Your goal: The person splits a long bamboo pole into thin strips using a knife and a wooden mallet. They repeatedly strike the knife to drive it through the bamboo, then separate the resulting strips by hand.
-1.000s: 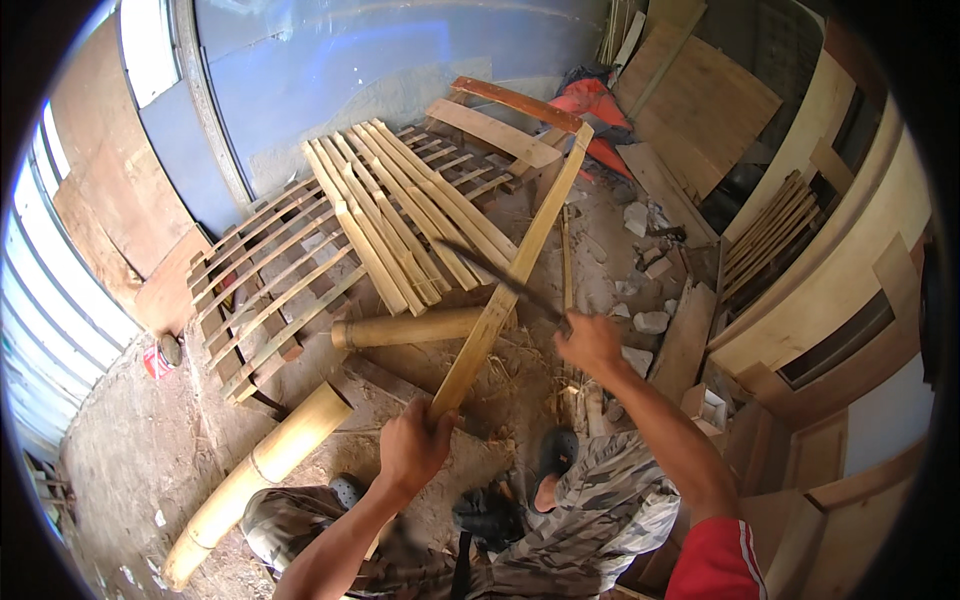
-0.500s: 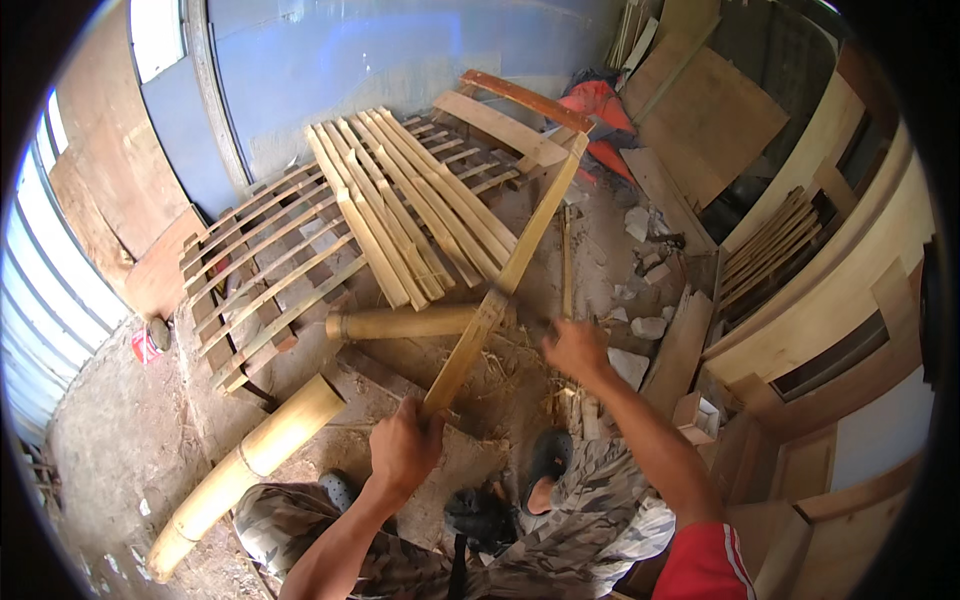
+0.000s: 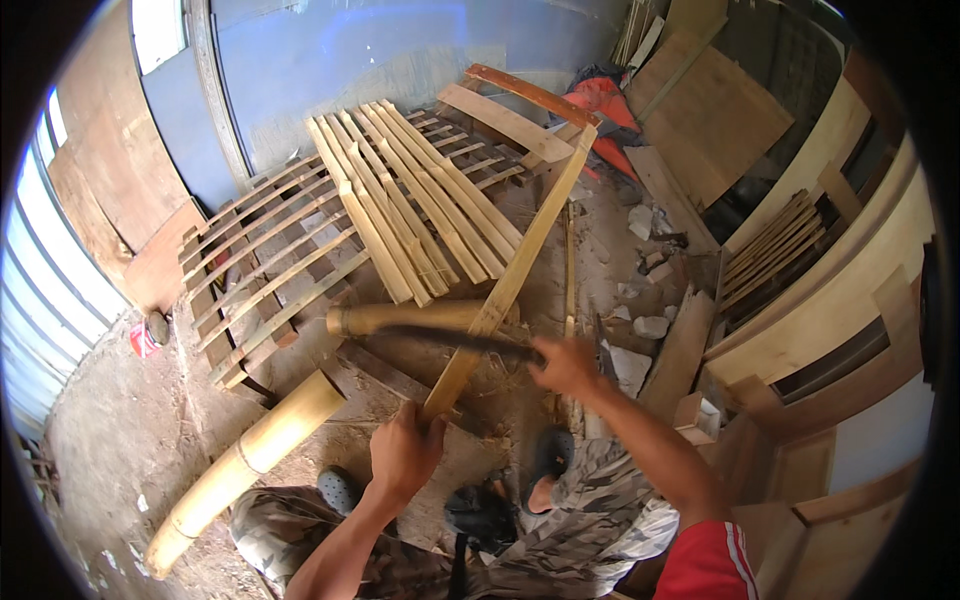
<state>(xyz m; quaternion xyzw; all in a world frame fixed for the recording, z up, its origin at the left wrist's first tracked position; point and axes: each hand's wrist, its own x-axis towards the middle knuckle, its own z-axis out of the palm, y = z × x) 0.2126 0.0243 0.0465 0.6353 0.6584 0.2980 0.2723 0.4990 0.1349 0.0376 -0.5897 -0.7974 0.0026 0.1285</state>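
My left hand [image 3: 407, 450] is closed around the near end of a long split bamboo strip [image 3: 530, 254]. The strip slants up and away to the right, its far end by a reddish-brown wooden bar [image 3: 535, 94]. My right hand [image 3: 565, 367] grips the handle of a dark-bladed machete [image 3: 430, 334], blurred by motion. The blade points left and lies across the strip, a short way beyond my left hand; whether it touches is not clear. Behind the blade, a short bamboo pole [image 3: 352, 319] lies on the ground.
Several split bamboo pieces [image 3: 405, 205] rest on a slatted bamboo frame [image 3: 240, 275]. A thick bamboo pole [image 3: 285, 425] lies at the left. Wooden panels and furniture parts [image 3: 830, 300] line the right side. Broken rubble [image 3: 650, 327] is scattered near the right; a red can [image 3: 146, 338] stands far left.
The machete blade, a faint blur near the strip before, now shows stretched out to the left across it. My right hand has shifted slightly left and down; my left hand keeps its grip.
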